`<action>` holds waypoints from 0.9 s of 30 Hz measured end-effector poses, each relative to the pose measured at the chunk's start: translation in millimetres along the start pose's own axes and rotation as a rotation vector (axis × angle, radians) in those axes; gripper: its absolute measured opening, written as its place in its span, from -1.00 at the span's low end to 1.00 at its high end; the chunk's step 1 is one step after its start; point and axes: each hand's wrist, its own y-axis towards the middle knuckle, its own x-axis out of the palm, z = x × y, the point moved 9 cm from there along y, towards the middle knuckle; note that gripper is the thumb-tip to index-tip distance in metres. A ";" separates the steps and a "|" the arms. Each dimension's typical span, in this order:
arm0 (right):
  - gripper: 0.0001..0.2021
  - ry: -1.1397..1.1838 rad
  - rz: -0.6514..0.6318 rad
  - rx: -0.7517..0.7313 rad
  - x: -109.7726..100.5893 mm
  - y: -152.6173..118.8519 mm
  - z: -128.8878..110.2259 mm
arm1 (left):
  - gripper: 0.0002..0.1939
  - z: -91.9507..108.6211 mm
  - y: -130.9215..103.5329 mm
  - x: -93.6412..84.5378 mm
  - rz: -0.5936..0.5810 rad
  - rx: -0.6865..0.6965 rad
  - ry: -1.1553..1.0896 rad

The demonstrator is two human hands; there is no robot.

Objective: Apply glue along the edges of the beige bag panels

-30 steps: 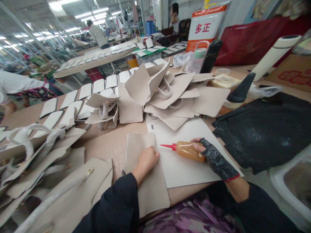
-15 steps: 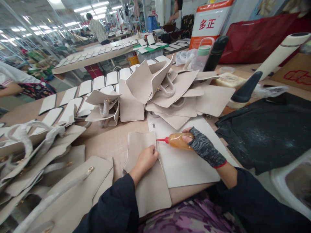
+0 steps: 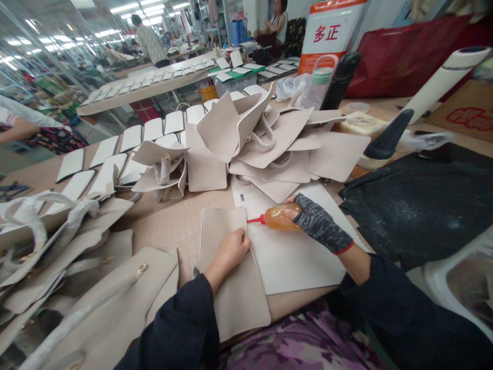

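Observation:
A beige handbag panel piece [image 3: 242,293] lies before me, its right part over a white sheet [image 3: 296,262]. My left hand [image 3: 230,252] is closed on the panel's right edge, thumb and fingers pinching it. In my right hand [image 3: 318,221], which wears a grey fingerless glove with a red cuff, is a squeeze bottle [image 3: 279,218] of amber liquid, held on its side. Its thin red nozzle points left and its tip meets the panel's right edge just above my left hand. Whether liquid comes out is too small to tell.
Beige handbags [image 3: 265,139] pile up behind the sheet, and more bags [image 3: 103,293] lie at the left. White dark-edged panels [image 3: 103,151] line the table's far side. A black cloth [image 3: 416,200], a cream thermos [image 3: 449,82] and an orange-and-white can [image 3: 327,33] stand or lie right. A co-worker's arm [image 3: 19,128] shows far left.
The bottle's nozzle has moved slightly up along the panel's edge, with my right hand following. My left hand keeps its pinch. The whole view has shifted slightly.

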 end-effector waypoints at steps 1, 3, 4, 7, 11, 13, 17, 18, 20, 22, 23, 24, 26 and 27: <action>-0.72 0.007 -0.009 -0.002 -0.2 -0.1 -1.0 | -0.80 -0.2 0.0 0.1 0.000 -0.001 0.002; -0.73 0.033 -0.033 -0.010 -0.3 -1.8 -2.6 | -0.80 -0.7 0.0 0.5 0.002 0.001 0.001; -0.73 0.050 -0.041 -0.012 -0.6 -3.3 -2.9 | -0.81 -1.0 0.1 0.5 0.006 0.005 -0.004; -0.73 0.066 -0.048 -0.016 -2.3 -8.8 -1.6 | -0.82 -1.5 0.6 1.1 0.020 0.026 -0.020; -0.76 0.003 -0.087 -0.037 -0.4 -16.7 2.6 | -0.83 -1.5 0.9 1.1 0.034 0.046 -0.027; -0.76 -0.010 -0.102 -0.044 0.3 -20.7 5.6 | -0.83 -1.0 0.6 0.2 0.038 0.046 -0.026; -0.76 -0.030 -0.116 -0.068 -0.7 -30.4 7.8 | -0.82 -0.2 -0.7 -0.6 0.033 0.031 -0.027; -0.76 -0.034 -0.120 -0.068 -1.1 -33.1 7.8 | -0.82 -0.3 -1.1 -0.6 0.030 0.027 -0.030; -0.75 -0.041 -0.128 -0.049 -2.2 -38.2 8.2 | -0.82 -0.8 -1.6 0.1 0.024 0.025 -0.042; -0.74 -0.046 -0.136 -0.031 -3.4 -43.1 7.8 | -0.82 -1.5 -1.9 1.0 0.017 0.026 -0.054; -0.74 -0.047 -0.142 -0.028 -3.9 -45.7 7.1 | -0.82 -1.8 -2.0 1.1 0.017 0.027 -0.059; -0.74 -0.048 -0.149 -0.027 -4.1 -48.4 6.5 | -0.82 -1.9 -2.1 1.0 0.019 0.029 -0.063; -0.74 -0.048 -0.157 -0.026 -5.1 -54.2 6.2 | -0.82 -1.9 -2.2 0.5 0.026 0.032 -0.068; -0.73 -0.047 -0.160 -0.022 -5.5 -57.3 6.8 | -0.81 -1.8 -2.2 0.3 0.027 0.032 -0.069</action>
